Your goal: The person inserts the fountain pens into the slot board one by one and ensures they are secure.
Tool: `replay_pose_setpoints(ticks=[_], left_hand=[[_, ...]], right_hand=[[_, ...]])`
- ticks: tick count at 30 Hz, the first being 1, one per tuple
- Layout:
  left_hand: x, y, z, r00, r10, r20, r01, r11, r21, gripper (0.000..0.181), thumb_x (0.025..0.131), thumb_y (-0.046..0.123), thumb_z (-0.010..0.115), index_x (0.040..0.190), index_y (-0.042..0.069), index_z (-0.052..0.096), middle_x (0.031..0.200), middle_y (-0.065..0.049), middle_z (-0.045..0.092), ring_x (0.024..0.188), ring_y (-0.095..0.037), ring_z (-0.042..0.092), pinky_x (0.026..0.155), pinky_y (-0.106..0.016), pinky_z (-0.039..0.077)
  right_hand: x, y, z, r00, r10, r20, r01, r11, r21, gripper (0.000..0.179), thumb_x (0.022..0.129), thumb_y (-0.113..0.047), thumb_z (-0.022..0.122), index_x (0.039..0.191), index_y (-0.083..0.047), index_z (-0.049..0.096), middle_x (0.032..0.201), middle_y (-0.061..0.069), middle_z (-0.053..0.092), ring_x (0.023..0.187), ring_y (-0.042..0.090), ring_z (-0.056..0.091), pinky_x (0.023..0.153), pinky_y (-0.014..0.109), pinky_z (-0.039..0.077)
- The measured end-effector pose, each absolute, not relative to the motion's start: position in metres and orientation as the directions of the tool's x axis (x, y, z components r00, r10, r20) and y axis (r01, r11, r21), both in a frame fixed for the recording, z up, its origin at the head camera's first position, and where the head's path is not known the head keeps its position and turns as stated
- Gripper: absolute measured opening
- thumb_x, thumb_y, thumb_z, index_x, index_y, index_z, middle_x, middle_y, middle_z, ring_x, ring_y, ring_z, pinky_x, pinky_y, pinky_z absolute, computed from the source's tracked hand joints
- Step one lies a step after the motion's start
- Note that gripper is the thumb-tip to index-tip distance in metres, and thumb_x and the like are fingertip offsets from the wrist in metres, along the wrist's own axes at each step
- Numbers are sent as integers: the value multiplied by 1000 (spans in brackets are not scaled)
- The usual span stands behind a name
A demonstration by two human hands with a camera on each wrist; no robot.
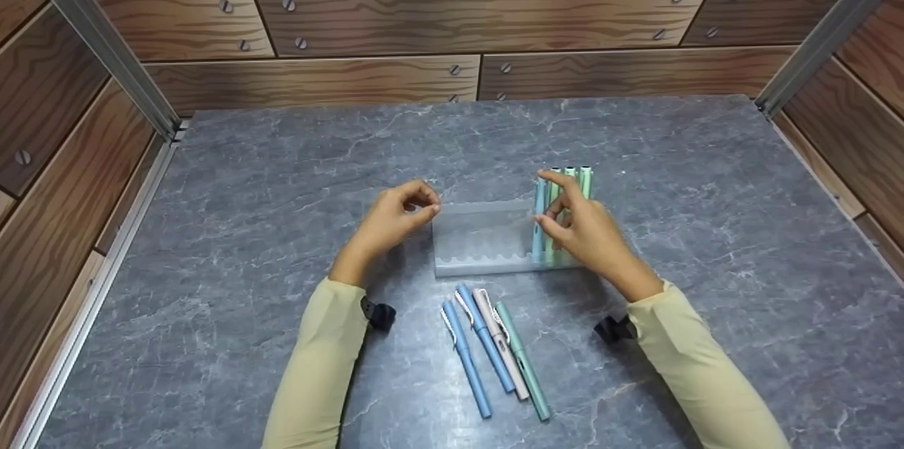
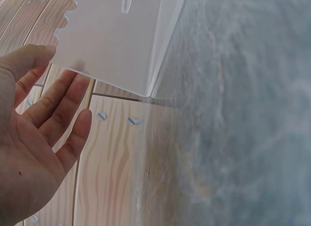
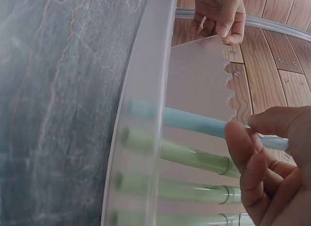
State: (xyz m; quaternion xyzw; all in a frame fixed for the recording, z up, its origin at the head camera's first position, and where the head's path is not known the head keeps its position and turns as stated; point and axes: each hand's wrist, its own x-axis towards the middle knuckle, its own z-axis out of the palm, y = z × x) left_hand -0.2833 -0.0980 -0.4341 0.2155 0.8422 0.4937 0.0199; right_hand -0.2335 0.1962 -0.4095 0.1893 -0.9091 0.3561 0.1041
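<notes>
A translucent pen rack (image 1: pixel 480 234) with a notched edge stands on the table. At its left upper corner my left hand (image 1: pixel 399 212) pinches the edge between thumb and fingers, the other fingers loosely bent in the left wrist view. My right hand (image 1: pixel 590 234) is at the rack's right part, thumb and finger pinching the upper part of a light blue pen (image 3: pixel 194 121). That pen lies in the rack, its lower end behind the front lip. Beside it rest three light green pens (image 3: pixel 199 194), side by side in the rack and partly hidden by my right hand in the head view.
In front of the rack lie several loose capped pens: a blue pen (image 1: pixel 466 361), another blue pen (image 1: pixel 491 343), a greyish pen (image 1: pixel 503 344) and a green pen (image 1: pixel 526 368). Wood-patterned panels (image 1: pixel 480 18) and metal posts (image 1: pixel 106 39) border the grey marbled table (image 1: pixel 282 159).
</notes>
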Motion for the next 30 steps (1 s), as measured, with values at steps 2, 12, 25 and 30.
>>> replay_pose_setpoints(ticks=[2,12,25,30], left_hand=[[-283,-98,-434,-907,382,178,342,418,842,8,92,15,64,96,8,65,97,-8,70,101,-23,66,90,-39,50],[-284,-97,-434,-906,379,189,349,417,839,10,91,14,65,96,6,65,97,-10,70,100,-25,66,90,-39,50],[-283,-97,-434,-905,381,189,349,411,842,9,91,13,64,96,6,65,98,-10,70,100,-25,66,90,-41,50],[-283,-97,-435,-906,381,184,344,411,844,9,91,14,64,96,7,65,98,-9,70,100,-24,66,89,-40,50]], right_hand=[[-233,196,-408,-910,-272,312,-411,683,-605,60,90,-8,66,142,-14,38,75,5,62,47,4,55,45,21,46],[-235,196,-406,-931,-266,250,-364,687,-629,60,92,-10,63,145,-17,35,74,8,68,48,12,59,45,22,47],[-237,195,-406,-953,-258,160,-293,638,-712,65,95,-10,59,150,-24,28,72,11,71,50,26,63,49,37,54],[-239,195,-407,-959,-243,148,-271,620,-737,66,95,-9,59,151,-27,28,64,11,68,46,28,61,47,43,53]])
